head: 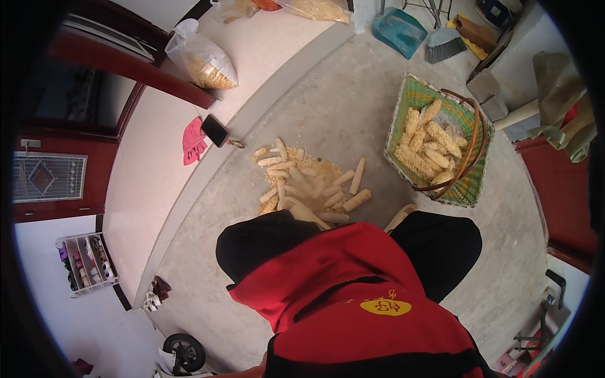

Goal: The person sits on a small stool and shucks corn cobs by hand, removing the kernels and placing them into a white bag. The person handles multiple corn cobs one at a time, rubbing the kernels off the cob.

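Neither my left hand nor my right hand is in view; only a bit of arm shows at the bottom edge. My lap is covered by a red apron (350, 302) with black trim, over black trousers. On the concrete floor in front of my feet lies a pile of bare corn cobs (307, 179) among loose corn kernels. To the right of the pile stands a green and yellow woven basket (411, 94) with brown handles, holding several ears of dried corn (443, 139). A few cobs lie close to my shoes.
On the raised tiled step lie a smartphone (215, 131) and a pink cloth (193, 141). A plastic bag of corn kernels (208, 71) stands behind them. A blue dustpan (399, 32) and a broom (444, 45) are at the back. A shoe rack (87, 264) stands at the left wall.
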